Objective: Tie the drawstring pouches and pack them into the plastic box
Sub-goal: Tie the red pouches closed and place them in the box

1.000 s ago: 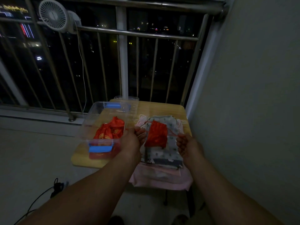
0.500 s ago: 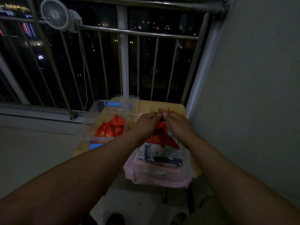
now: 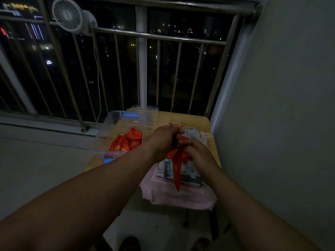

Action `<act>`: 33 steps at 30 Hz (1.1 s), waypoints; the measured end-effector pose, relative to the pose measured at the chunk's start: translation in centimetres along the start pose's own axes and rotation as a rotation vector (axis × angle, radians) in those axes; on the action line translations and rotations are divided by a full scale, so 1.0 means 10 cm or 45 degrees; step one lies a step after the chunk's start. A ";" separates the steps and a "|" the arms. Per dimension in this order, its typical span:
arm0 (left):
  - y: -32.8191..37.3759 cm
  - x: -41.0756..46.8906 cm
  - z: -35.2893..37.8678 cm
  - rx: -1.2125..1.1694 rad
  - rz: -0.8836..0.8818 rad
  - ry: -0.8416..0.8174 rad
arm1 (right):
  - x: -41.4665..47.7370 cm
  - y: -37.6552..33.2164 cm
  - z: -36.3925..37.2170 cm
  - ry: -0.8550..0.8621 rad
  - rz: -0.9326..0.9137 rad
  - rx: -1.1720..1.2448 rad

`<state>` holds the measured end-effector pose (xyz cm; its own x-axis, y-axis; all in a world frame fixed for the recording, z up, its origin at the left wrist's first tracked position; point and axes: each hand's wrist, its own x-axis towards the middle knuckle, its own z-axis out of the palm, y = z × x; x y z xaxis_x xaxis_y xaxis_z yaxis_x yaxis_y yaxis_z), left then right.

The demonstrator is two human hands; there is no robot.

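**Both hands closed on one red pouch, held over the table**

Left hand (image 3: 163, 140) is fisted around the cord (image 3: 178, 125), whose frayed red ends poke out the top of the fist. Right hand (image 3: 198, 153) sits just below and touching it, fingers curled round the neck of the red pouch (image 3: 176, 171). The pouch body hangs straight down from that grip as a narrow strip, tip pointing down (can't tell whether a knot is formed, fingers cover it).

Directly under the grip is a stack of patterned fabric (image 3: 188, 171) on a pink piece (image 3: 181, 198), which overhangs the near edge of the wooden table (image 3: 183, 118).

Left of the grip, well apart from it, is the clear plastic box (image 3: 101, 142), open, with more red pouches (image 3: 126, 142) lying inside
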<state>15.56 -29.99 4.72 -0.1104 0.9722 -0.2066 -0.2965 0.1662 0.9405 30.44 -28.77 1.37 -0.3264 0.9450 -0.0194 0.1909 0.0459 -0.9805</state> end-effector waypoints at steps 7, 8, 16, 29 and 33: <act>0.02 -0.03 -0.02 -0.036 0.000 0.006 | 0.01 0.13 0.06 -0.060 -0.104 -0.132; 0.03 -0.04 -0.02 -0.035 -0.001 0.007 | 0.03 0.16 0.05 -0.031 -0.106 -0.163; -0.13 -0.07 -0.12 -0.109 -0.084 0.242 | 0.04 0.27 0.00 0.090 0.265 0.570; -0.41 -0.07 -0.25 -0.096 -0.361 0.375 | 0.03 0.34 -0.02 0.149 0.597 0.983; -0.41 -0.12 -0.24 -0.088 -0.403 0.391 | 0.06 0.38 -0.03 0.139 0.534 1.025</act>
<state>14.59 -32.20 0.43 -0.2777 0.7794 -0.5617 -0.4227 0.4259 0.8000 31.23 -27.94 -2.32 -0.2791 0.8603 -0.4266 -0.4427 -0.5095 -0.7379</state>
